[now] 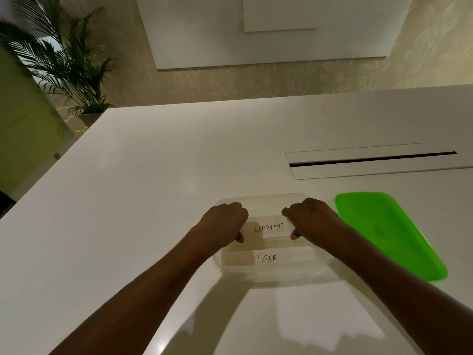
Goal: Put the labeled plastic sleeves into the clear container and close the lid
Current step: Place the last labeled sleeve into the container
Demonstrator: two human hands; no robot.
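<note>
White counter (153,175) carried the clear container (321,269); left hand (225,220) and right hand (311,219) pinched the ELEPHANT sleeve (268,228) above the TIGER sleeve (266,258), green lid (389,231) beside.

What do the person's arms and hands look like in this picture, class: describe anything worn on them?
Both forearms are bare up to the picture's edge: no sleeves show. The left hand and the right hand wear no gloves. No watch, bracelet or ring is visible, though the fingers are curled, so parts of them are hidden. No markings show on either arm.

Labeled sleeves (268,228) in open container (271,274); green lid (389,234) beside.
</note>
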